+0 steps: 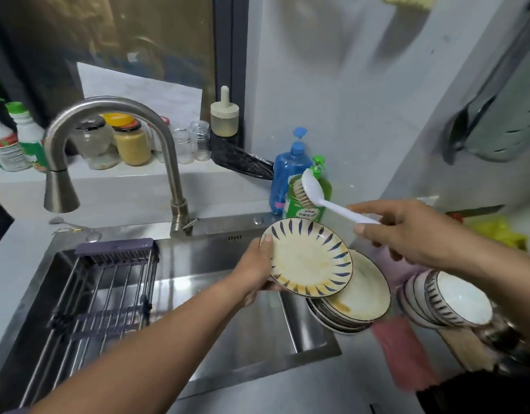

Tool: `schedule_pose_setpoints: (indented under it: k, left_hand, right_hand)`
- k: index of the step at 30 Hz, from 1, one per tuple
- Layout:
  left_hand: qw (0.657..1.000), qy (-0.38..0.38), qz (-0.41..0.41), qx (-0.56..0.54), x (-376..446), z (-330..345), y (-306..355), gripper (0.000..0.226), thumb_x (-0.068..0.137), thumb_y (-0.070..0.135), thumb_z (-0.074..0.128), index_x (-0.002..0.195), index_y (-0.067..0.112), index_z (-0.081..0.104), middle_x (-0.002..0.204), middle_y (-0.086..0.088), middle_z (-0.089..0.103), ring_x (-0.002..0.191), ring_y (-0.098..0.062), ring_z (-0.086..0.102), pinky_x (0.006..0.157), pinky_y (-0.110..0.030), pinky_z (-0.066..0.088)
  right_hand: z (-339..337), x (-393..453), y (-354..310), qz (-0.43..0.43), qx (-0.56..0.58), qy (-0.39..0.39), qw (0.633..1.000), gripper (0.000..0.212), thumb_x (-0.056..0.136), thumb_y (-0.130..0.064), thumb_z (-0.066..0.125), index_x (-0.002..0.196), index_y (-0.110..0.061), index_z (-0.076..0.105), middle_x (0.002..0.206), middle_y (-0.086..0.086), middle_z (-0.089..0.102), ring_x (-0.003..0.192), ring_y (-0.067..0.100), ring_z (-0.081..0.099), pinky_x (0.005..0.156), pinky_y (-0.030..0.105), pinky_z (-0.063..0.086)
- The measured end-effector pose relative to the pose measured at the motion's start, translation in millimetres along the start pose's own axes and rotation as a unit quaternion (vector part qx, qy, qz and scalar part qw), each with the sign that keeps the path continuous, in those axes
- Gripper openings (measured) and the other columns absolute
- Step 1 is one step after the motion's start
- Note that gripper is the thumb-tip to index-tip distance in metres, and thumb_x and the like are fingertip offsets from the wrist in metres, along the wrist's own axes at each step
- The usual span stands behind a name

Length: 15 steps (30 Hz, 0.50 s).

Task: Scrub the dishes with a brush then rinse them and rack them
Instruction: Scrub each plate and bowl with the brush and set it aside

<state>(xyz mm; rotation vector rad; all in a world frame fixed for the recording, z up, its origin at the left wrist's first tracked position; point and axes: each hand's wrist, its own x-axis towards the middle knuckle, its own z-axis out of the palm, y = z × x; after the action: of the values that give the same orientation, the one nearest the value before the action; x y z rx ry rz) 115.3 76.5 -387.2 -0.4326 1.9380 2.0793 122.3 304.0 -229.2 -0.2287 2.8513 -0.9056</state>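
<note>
Your left arm reaches in from the lower left, forearm bare; your left hand (256, 264) grips a plate (310, 261) by its rim, thumb on top, fingers beneath; your right hand (407, 231) comes in from the right, pinching a brush (313, 192) by its handle, bristles raised.

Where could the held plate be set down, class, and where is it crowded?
Free: the sink floor between the rack and the plate stack, and the counter left of the rack. Crowded: right of the sink, with the stack, bowls and cloth.
</note>
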Motion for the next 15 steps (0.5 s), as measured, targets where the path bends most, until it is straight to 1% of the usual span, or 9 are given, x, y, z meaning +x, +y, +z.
schedule_pose_setpoints:
  k: [2,3,5,7,10,12,15]
  left_hand:
    - [0.999,0.007,0.025,0.044,15.7,21.3,-6.2,0.050,0.101,0.061,0.031,0.107,0.022,0.063,0.107,-0.006,0.075,0.094,-0.026,0.073,0.087,-0.053,0.060]
    - [0.997,0.006,0.041,0.060,28.2,28.4,-14.8,0.058,0.095,0.066,0.030,0.108,0.023,0.065,0.106,-0.006,0.075,0.098,-0.029,0.073,0.091,-0.057,0.058]
    - [0.994,-0.005,0.064,0.087,55.3,44.1,-34.9,0.067,0.085,0.071,0.028,0.109,0.023,0.068,0.102,-0.006,0.076,0.098,-0.030,0.072,0.091,-0.058,0.058]
    - [0.991,-0.003,0.070,0.114,66.1,57.1,-44.5,0.067,0.084,0.070,0.028,0.108,0.023,0.069,0.104,-0.005,0.075,0.098,-0.027,0.071,0.093,-0.054,0.058]
    - [0.985,-0.009,0.065,0.157,69.1,72.9,-49.4,0.061,0.086,0.067,0.029,0.102,0.021,0.066,0.106,-0.012,0.071,0.102,-0.036,0.068,0.092,-0.058,0.057]
    - [0.984,-0.008,0.054,0.168,66.8,80.0,-48.6,0.054,0.090,0.064,0.033,0.098,0.021,0.064,0.106,-0.015,0.069,0.103,-0.040,0.066,0.091,-0.060,0.056]
    - [0.982,-0.008,0.037,0.185,75.5,89.7,-59.6,0.043,0.093,0.063,0.037,0.098,0.029,0.063,0.114,-0.014,0.066,0.110,-0.037,0.063,0.097,-0.057,0.054]
  right_hand:
    - [-5.4,-7.4,4.1,0.008,0.032,0.001,0.999,0.036,0.090,-0.030,0.076,0.119,-0.051,0.069,0.068,0.001,0.064,0.044,0.009,0.052,0.042,0.020,0.038]
    - [-5.6,-10.0,7.5,0.012,0.038,-0.002,0.999,0.038,0.089,-0.030,0.078,0.119,-0.052,0.068,0.069,0.003,0.064,0.047,0.012,0.055,0.045,0.024,0.041]
    - [-6.7,-14.3,16.3,0.023,0.031,0.000,0.999,0.036,0.088,-0.032,0.077,0.117,-0.053,0.068,0.073,0.007,0.066,0.051,0.017,0.059,0.052,0.032,0.046]
    - [-6.5,-17.0,25.3,0.029,0.024,0.001,0.999,0.030,0.089,-0.033,0.076,0.114,-0.049,0.069,0.075,0.006,0.068,0.052,0.017,0.060,0.053,0.031,0.045]
    - [-7.5,-20.9,37.2,0.033,0.023,0.005,0.999,0.022,0.091,-0.033,0.073,0.107,-0.047,0.069,0.078,0.005,0.071,0.050,0.016,0.060,0.049,0.029,0.044]
    - [-8.4,-22.5,43.3,0.038,0.039,0.006,0.998,0.016,0.093,-0.032,0.072,0.103,-0.045,0.070,0.073,-0.004,0.070,0.048,0.013,0.059,0.049,0.027,0.043]
    - [-10.5,-22.8,53.2,0.044,0.039,0.009,0.998,0.012,0.095,-0.031,0.069,0.102,-0.042,0.071,0.065,-0.018,0.066,0.047,0.003,0.055,0.054,0.025,0.042]
